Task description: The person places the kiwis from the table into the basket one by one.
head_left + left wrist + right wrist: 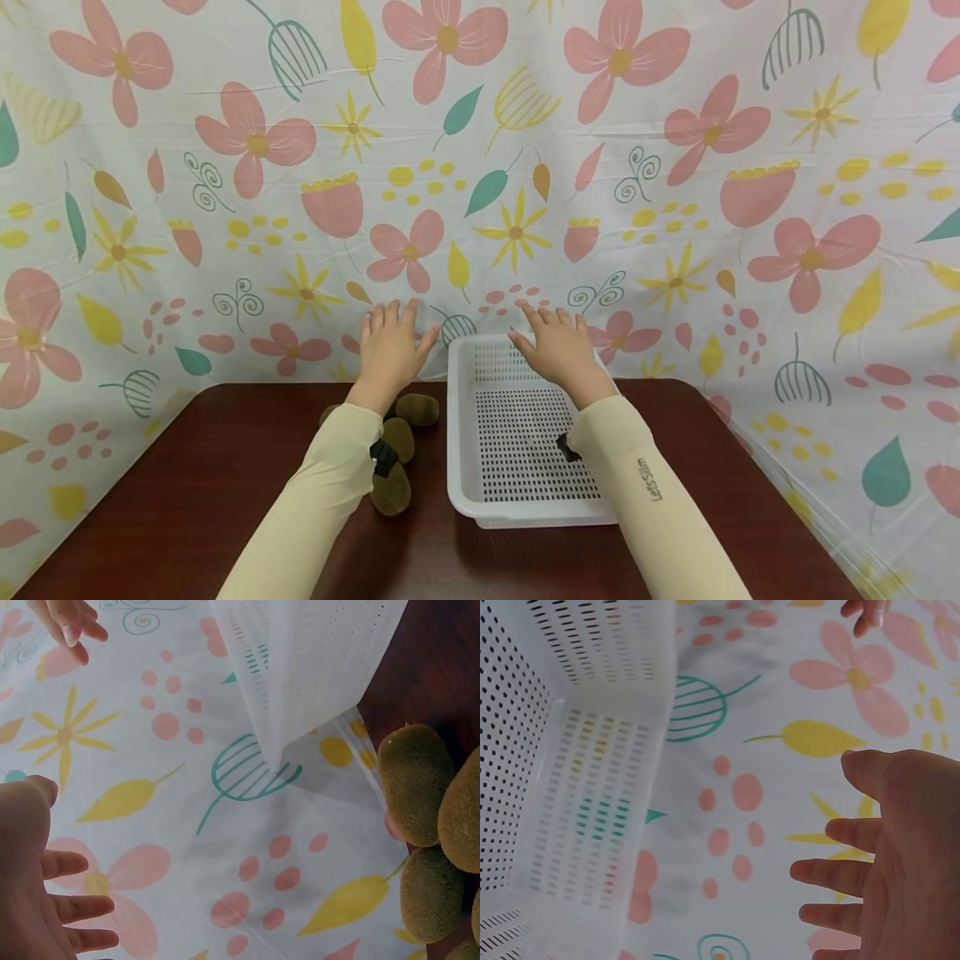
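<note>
Both hands are raised with fingers spread and nothing in them. My left hand (392, 353) is above the kiwis (417, 409) at the table's back; the left forearm hides part of that group. My right hand (558, 348) hovers over the back right part of a white plastic basket (463, 450) with a slotted floor. No fruit shows inside the basket, though the right arm covers its right side. In the left wrist view several brown fuzzy kiwis (415, 784) lie close together beside the basket (330, 667). The right wrist view shows the basket's perforated wall (592, 802).
A dark reddish-brown table (187, 500) carries the basket and the kiwis. Right behind its back edge hangs a white cloth (480, 167) printed with flowers and leaves, which also runs along both sides. Black straps (384, 457) sit on the cream sleeves.
</note>
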`<state>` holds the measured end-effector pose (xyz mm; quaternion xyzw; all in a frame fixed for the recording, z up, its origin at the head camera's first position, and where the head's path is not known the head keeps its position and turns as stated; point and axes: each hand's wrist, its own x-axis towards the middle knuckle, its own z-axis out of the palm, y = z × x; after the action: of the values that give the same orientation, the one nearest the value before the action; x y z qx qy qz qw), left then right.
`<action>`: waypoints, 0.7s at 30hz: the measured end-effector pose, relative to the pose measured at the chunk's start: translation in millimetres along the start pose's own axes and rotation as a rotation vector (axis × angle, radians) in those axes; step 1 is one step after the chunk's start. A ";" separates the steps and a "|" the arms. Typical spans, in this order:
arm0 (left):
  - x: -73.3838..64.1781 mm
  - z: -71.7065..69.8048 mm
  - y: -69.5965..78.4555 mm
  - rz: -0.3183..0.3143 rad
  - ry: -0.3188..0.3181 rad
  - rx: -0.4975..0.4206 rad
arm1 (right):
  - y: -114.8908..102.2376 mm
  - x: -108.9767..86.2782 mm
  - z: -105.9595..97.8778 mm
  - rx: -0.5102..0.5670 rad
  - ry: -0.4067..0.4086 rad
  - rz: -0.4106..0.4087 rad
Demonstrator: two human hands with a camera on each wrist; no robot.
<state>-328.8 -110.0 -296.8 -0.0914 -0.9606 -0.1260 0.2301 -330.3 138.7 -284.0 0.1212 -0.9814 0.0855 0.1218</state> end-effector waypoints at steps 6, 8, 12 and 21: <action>-3.9 -3.7 4.2 0.034 0.059 -0.021 | -1.5 -9.0 -6.9 0.002 0.015 -0.010; -6.0 -5.0 4.8 0.047 0.080 -0.020 | -2.6 -12.3 -9.0 0.009 0.026 -0.017; -10.1 -5.5 4.8 0.066 0.111 -0.024 | -4.7 -19.1 -11.9 0.028 0.050 -0.039; -18.0 -6.9 4.4 0.081 0.156 -0.037 | -6.4 -32.8 -17.8 0.029 0.078 -0.080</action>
<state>-309.1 -109.9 -298.4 -0.1241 -0.9329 -0.1411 0.3073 -293.8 143.3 -274.7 0.1585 -0.9689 0.0997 0.1616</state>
